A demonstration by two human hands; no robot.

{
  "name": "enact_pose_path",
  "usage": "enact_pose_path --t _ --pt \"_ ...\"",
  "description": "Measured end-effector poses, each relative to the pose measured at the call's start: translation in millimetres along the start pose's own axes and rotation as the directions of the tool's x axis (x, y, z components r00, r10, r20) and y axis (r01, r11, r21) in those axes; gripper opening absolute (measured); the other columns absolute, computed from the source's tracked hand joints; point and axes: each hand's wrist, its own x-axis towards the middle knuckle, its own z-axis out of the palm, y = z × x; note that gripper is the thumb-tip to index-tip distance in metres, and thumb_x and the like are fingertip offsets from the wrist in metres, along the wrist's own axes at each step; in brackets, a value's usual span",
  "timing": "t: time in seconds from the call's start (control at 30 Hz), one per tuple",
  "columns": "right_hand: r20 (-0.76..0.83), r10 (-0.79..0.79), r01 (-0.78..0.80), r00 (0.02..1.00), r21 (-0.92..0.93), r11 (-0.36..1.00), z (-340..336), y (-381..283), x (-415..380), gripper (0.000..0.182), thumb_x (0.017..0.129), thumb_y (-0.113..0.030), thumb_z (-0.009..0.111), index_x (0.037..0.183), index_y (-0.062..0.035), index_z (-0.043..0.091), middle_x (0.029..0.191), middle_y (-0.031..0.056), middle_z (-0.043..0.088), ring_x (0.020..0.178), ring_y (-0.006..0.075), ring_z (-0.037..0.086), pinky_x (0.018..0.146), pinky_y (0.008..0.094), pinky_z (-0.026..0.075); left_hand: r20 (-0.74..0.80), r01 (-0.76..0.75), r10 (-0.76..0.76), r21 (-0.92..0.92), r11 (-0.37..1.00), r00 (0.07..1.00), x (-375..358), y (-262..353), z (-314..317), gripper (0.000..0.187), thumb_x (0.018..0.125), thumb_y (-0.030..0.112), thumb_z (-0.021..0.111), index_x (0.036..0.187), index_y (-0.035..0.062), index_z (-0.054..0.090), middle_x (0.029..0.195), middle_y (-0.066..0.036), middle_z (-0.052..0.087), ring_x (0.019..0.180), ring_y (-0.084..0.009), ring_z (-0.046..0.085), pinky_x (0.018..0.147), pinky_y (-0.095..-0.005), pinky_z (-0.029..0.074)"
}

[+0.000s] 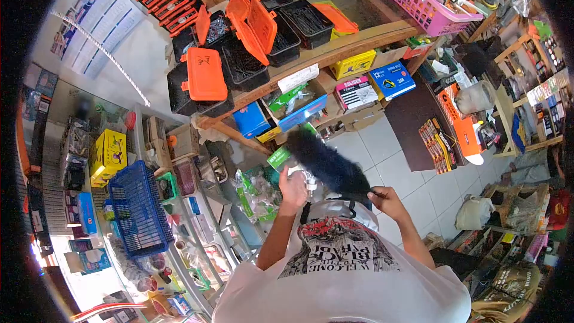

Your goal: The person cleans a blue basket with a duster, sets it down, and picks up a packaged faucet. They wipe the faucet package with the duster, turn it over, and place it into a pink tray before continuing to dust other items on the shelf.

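Note:
A dark, fluffy duster stretches from the shelf front down to my right hand, whose fingers are closed around its lower end. My left hand is raised beside a clear plastic-wrapped item with a white fitting. Its fingers are bent, and whether they grip that item is unclear. A green and white packet shows just above the left hand. The duster's far end lies close to a box with a blue front on the lower shelf.
Orange-lidded boxes of screws stand on the wooden shelf ahead. A pink basket is at the upper right, a blue basket at the left. A dark brown surface lies at the right. White floor tiles show beyond my right hand.

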Motion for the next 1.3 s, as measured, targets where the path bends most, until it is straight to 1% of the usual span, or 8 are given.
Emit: enact_pose_path --t 0.2,0.53,0.67,0.77,0.93,1.07,1.27,1.3 --pt "0.053 0.026 -0.025 0.998 -0.008 1.000 1.1 -1.3 -2.2 0.025 0.099 -0.021 0.065 0.084 -0.0012 0.065 0.070 -0.0077 0.050 0.063 0.0050 0.043 0.055 0.0257 0.036 -0.615 -0.262 0.327 0.197 0.945 0.718 20.7 -17.3 114.5 0.065 0.093 0.064 0.045 0.103 0.0034 0.066 0.080 -0.007 0.068 0.080 -0.0208 0.066 0.075 -0.0317 0.053" --pt "-0.025 0.008 -0.007 1.000 0.060 0.998 6.8 -7.4 -6.8 0.021 0.099 -0.021 0.065 0.089 -0.0034 0.066 0.070 -0.0069 0.049 0.063 0.0047 0.041 0.052 0.0248 0.033 0.492 0.050 -0.014 -0.060 0.997 0.871 16.0 4.3 -22.2 0.079 0.093 0.076 0.036 0.127 0.0086 0.059 0.119 -0.009 0.066 0.108 -0.0263 0.062 0.099 -0.0425 0.049" --pt "0.110 0.141 -0.150 0.984 0.077 0.986 2.2 -11.5 -8.0 0.027 0.101 -0.024 0.062 0.078 -0.0088 0.058 0.062 -0.0083 0.041 0.055 0.0040 0.037 0.049 0.0246 0.031 -0.539 -0.205 0.318 0.260 0.944 0.780 17.0 -15.5 102.0 0.081 0.094 0.075 0.036 0.130 0.0061 0.059 0.124 -0.012 0.065 0.113 -0.0287 0.061 0.101 -0.0439 0.048" --pt "0.126 0.039 -0.037 0.991 -0.015 0.999 1.1 11.3 -2.2 0.025 0.101 -0.024 0.062 0.082 -0.0082 0.061 0.063 -0.0088 0.042 0.055 0.0036 0.037 0.050 0.0237 0.030 -0.075 -0.190 0.189 -0.003 0.982 0.979 13.5 -5.3 45.2 0.074 0.095 0.072 0.038 0.132 0.0116 0.059 0.123 -0.011 0.065 0.114 -0.0303 0.061 0.101 -0.0482 0.048" --pt "0.219 0.021 -0.003 0.975 -0.083 0.997 -2.3 6.2 -5.5 0.023 0.101 -0.024 0.062 0.086 -0.0065 0.063 0.065 -0.0091 0.043 0.055 0.0031 0.036 0.050 0.0229 0.029 -0.511 -0.350 0.403 0.201 0.915 0.759 25.8 -18.3 100.9 0.094 0.088 0.083 0.035 0.128 0.0018 0.059 0.104 -0.011 0.070 0.090 -0.0259 0.068 0.080 -0.0402 0.057" --pt "0.066 0.118 -0.124 0.991 0.104 0.987 12.5 -17.2 -15.5 0.022 0.101 -0.023 0.062 0.088 -0.0064 0.065 0.065 -0.0093 0.043 0.055 0.0032 0.035 0.050 0.0227 0.029 0.170 0.031 -0.026 -0.027 0.999 0.985 7.7 2.5 -19.0 0.087 0.091 0.079 0.035 0.132 0.0062 0.057 0.120 -0.013 0.065 0.109 -0.0305 0.063 0.098 -0.0495 0.049" --pt "0.104 0.145 -0.149 0.984 0.035 0.988 4.7 -8.9 -12.5 0.024 0.100 -0.025 0.064 0.087 -0.0042 0.065 0.070 -0.0069 0.051 0.066 0.0056 0.044 0.059 0.0257 0.037 -0.402 -0.322 0.419 0.290 0.902 0.814 25.1 -24.2 88.9 0.077 0.094 0.076 0.033 0.133 0.0145 0.057 0.126 -0.012 0.063 0.116 -0.0301 0.058 0.104 -0.0479 0.044" --pt "0.070 0.187 -0.193 0.980 0.092 0.977 10.6 -12.8 -15.1 0.025 0.099 -0.025 0.064 0.085 -0.0047 0.064 0.068 -0.0070 0.050 0.065 0.0055 0.043 0.059 0.0255 0.037 -0.104 -0.205 0.212 0.081 0.975 0.972 18.6 -17.4 58.7 0.076 0.095 0.076 0.033 0.133 0.0148 0.057 0.127 -0.010 0.063 0.115 -0.0295 0.059 0.102 -0.0474 0.046"
